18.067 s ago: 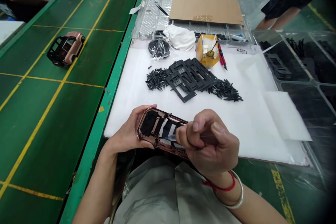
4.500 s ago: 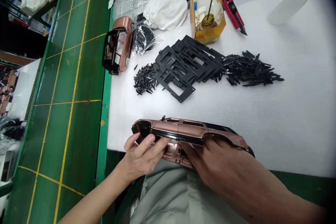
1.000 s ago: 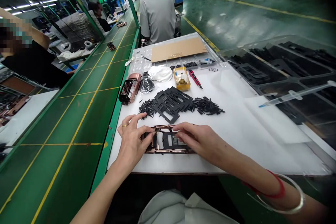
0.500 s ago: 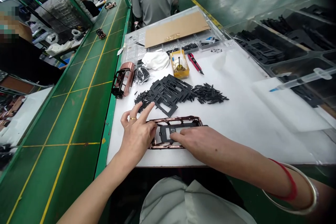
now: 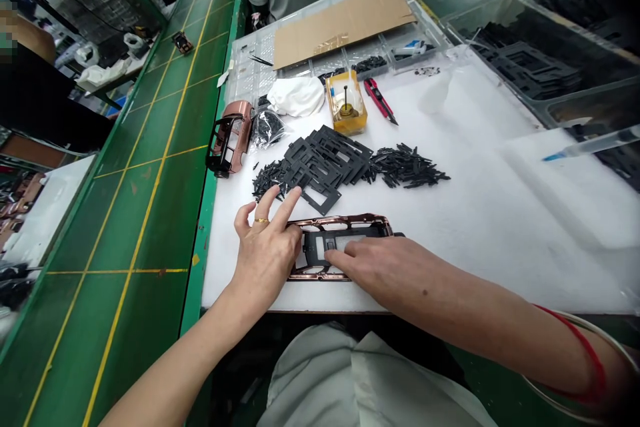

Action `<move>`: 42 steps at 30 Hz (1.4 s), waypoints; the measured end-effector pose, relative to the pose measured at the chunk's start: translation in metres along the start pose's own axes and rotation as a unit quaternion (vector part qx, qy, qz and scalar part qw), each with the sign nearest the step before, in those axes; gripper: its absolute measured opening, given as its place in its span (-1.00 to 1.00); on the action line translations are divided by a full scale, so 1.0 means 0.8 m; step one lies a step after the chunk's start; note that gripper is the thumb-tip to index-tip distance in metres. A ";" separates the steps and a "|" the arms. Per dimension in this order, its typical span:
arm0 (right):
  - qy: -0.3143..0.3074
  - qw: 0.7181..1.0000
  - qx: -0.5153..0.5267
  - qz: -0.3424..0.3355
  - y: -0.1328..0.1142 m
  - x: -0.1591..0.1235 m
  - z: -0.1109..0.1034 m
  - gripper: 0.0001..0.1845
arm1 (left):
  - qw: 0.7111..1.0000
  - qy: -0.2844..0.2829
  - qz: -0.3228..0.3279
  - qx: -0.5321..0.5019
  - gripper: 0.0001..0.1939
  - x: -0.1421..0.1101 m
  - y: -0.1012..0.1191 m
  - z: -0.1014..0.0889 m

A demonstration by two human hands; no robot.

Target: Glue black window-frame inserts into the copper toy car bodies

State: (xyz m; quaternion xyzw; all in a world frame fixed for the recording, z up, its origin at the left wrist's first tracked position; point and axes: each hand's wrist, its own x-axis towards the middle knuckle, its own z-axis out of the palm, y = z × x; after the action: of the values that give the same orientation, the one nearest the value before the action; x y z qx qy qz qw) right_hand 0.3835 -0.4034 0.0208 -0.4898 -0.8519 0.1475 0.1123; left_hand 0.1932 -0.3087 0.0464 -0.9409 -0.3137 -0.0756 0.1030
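A copper-coloured model car body point(image 5: 350, 220) lies upside down near the front edge of the white worktop. Inside it sits a black frame-like panel point(image 5: 314, 247) with rectangular openings. My left hand point(image 5: 267, 253) grips the body's left end, two or more fingers raised and spread while the others close at the rim. Over the right end lies my right hand point(image 5: 380, 267), holding the body, its thumb touching the panel's middle. The undersides of both hands hide their exact grip. Just beyond is a pile of flat black frames point(image 5: 325, 163).
Thin black strips point(image 5: 407, 165) lie beside the frames. Behind stand another car body point(image 5: 235, 137), a white cloth point(image 5: 296, 96), a yellow container point(image 5: 347, 107) and a red cutter point(image 5: 380, 101). A syringe point(image 5: 595, 145) is at right. The green conveyor point(image 5: 145, 193) runs along the left; co-workers are beyond.
My view has shifted slightly, so the worktop items appear a little higher. Both hands stay on the car body, the right thumb still at the black panel.
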 end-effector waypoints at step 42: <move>-0.178 0.972 -0.137 0.073 -0.012 0.057 -0.024 -0.51 | 0.994 -0.008 0.110 0.019 -0.80 0.008 -0.013 0.014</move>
State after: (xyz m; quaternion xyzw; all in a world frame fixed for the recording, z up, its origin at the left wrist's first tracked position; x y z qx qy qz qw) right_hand 0.3597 -0.3660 0.0443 -0.5277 -0.8320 0.1221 -0.1201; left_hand 0.1929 -0.2937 0.0382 -0.9681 -0.2103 -0.0507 0.1261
